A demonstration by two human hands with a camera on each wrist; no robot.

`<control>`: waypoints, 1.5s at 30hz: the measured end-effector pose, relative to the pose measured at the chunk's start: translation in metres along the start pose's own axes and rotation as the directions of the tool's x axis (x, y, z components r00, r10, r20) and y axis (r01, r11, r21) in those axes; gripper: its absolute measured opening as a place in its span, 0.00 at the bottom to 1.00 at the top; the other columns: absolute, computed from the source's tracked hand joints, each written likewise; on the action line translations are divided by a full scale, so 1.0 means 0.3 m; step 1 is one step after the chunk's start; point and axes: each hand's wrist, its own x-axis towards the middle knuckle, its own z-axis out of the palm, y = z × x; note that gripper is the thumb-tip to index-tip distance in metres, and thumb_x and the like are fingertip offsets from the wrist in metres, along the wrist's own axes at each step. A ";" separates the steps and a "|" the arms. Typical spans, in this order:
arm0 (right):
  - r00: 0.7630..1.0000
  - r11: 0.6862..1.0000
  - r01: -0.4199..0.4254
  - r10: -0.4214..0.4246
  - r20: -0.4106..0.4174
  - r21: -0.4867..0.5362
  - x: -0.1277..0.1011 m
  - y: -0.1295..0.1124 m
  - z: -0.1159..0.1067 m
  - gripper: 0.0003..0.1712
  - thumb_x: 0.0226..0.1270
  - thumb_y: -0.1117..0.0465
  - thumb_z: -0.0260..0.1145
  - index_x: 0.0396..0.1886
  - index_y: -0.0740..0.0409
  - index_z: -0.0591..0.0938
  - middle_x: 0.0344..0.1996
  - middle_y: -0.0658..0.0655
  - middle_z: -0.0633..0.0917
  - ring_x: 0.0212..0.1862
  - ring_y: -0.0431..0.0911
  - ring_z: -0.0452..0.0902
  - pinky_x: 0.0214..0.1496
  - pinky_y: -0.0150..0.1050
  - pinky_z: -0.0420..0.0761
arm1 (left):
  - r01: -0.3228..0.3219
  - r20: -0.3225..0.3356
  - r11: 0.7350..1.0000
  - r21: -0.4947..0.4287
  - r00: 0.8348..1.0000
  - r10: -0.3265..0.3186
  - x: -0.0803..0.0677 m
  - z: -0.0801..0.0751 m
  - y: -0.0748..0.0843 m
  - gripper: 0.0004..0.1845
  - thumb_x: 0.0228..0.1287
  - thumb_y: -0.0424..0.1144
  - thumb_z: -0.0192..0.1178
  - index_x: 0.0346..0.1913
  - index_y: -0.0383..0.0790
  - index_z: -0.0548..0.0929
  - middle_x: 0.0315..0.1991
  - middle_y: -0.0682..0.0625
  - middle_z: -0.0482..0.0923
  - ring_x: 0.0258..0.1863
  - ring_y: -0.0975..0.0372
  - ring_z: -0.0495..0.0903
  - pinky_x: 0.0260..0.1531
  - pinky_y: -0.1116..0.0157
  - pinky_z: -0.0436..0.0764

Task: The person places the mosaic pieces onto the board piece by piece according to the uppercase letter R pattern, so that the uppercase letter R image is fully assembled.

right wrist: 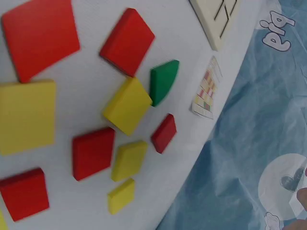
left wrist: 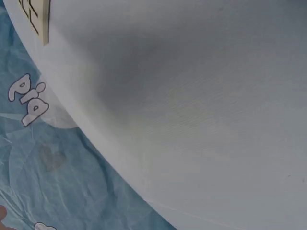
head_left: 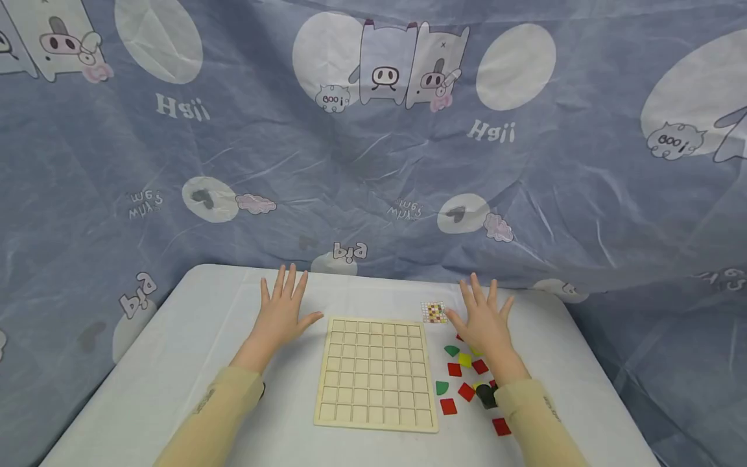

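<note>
My left hand (head_left: 279, 321) is held with fingers spread, to the left of a pale square grid board (head_left: 373, 426), and grips nothing. On the other side, my right hand (head_left: 486, 327) also has its fingers fanned out, above scattered flat tiles, with nothing in it. These tiles include red squares (right wrist: 127, 42), yellow squares (right wrist: 127, 105) and green quarter-round pieces (right wrist: 163, 82). Close to the right thumb lies a small printed card (head_left: 434, 312) with a coloured grid pattern. The board's compartments hold no tiles. The left wrist view shows only a board corner (left wrist: 42, 24).
A white-covered table (head_left: 274, 415) carries everything. Behind it hangs a blue-grey cloth (head_left: 350, 155) printed with cartoon pigs, reaching down past the table's edges. A dark rounded object (head_left: 486, 396) shows beside the right wrist, among the tiles.
</note>
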 end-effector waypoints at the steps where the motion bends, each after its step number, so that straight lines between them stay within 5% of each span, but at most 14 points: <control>1: 1.000 1.000 0.002 -0.002 0.003 0.000 -0.007 -0.002 0.011 0.46 0.71 0.39 0.58 0.77 0.61 0.57 0.78 0.67 0.50 0.76 0.74 0.32 0.67 0.79 0.27 | -0.004 -0.003 1.000 0.001 1.000 0.004 -0.008 0.008 -0.001 0.50 0.64 0.66 0.57 0.78 0.37 0.53 0.79 0.34 0.41 0.79 0.40 0.39 0.70 0.30 0.40; 7: 1.000 0.999 0.005 -0.006 0.021 0.038 -0.054 -0.011 0.080 0.43 0.71 0.42 0.60 0.76 0.60 0.60 0.78 0.66 0.54 0.76 0.74 0.36 0.67 0.80 0.35 | -0.029 -0.003 1.000 -0.008 1.000 0.029 -0.053 0.056 -0.005 0.49 0.63 0.64 0.60 0.77 0.37 0.56 0.78 0.34 0.45 0.78 0.40 0.44 0.70 0.30 0.44; 15: 0.994 0.994 -0.061 0.051 0.102 0.094 -0.124 -0.016 0.138 0.36 0.69 0.49 0.64 0.70 0.63 0.69 0.71 0.69 0.68 0.72 0.69 0.59 0.69 0.72 0.57 | -0.128 0.029 0.990 -0.051 0.991 0.130 -0.123 0.103 -0.017 0.47 0.61 0.62 0.63 0.75 0.38 0.61 0.77 0.34 0.53 0.76 0.40 0.52 0.68 0.31 0.55; 22: 0.980 0.977 -0.152 0.129 0.153 0.148 -0.174 -0.001 0.165 0.31 0.66 0.55 0.69 0.65 0.63 0.75 0.62 0.67 0.76 0.63 0.62 0.72 0.65 0.60 0.74 | -0.190 0.139 0.975 -0.113 0.969 0.205 -0.177 0.134 -0.025 0.45 0.62 0.63 0.61 0.75 0.42 0.63 0.76 0.38 0.56 0.76 0.42 0.55 0.69 0.35 0.57; 27: 0.968 0.966 -0.202 0.172 0.180 0.161 -0.177 0.029 0.184 0.23 0.61 0.60 0.73 0.55 0.63 0.82 0.48 0.62 0.81 0.47 0.53 0.77 0.55 0.51 0.83 | -0.192 0.239 0.965 -0.181 0.943 0.232 -0.195 0.146 0.000 0.43 0.63 0.64 0.59 0.74 0.43 0.65 0.75 0.40 0.59 0.74 0.42 0.59 0.69 0.35 0.58; 32: 0.932 0.929 -0.301 0.240 0.271 0.214 -0.156 0.057 0.193 0.18 0.61 0.64 0.72 0.50 0.64 0.84 0.40 0.60 0.79 0.38 0.48 0.73 0.48 0.45 0.86 | -0.185 0.324 0.963 -0.198 0.915 0.242 -0.204 0.158 0.037 0.43 0.63 0.65 0.58 0.74 0.43 0.64 0.76 0.41 0.59 0.74 0.43 0.59 0.69 0.37 0.59; 40: 0.893 0.886 -0.386 0.289 0.345 0.257 -0.141 0.034 0.187 0.18 0.60 0.66 0.73 0.49 0.66 0.81 0.38 0.61 0.78 0.38 0.49 0.73 0.43 0.41 0.85 | -0.131 0.396 0.975 -0.181 0.898 0.194 -0.243 0.168 0.058 0.44 0.63 0.66 0.57 0.75 0.43 0.62 0.76 0.44 0.59 0.76 0.44 0.57 0.70 0.37 0.59; 45: 0.901 0.875 -0.392 0.303 0.312 0.285 -0.124 -0.010 0.159 0.13 0.58 0.66 0.73 0.41 0.63 0.81 0.34 0.59 0.80 0.36 0.48 0.73 0.37 0.37 0.82 | -0.129 0.389 0.970 -0.208 0.898 0.203 -0.252 0.162 0.062 0.44 0.65 0.64 0.57 0.76 0.42 0.61 0.77 0.43 0.57 0.76 0.44 0.55 0.71 0.39 0.59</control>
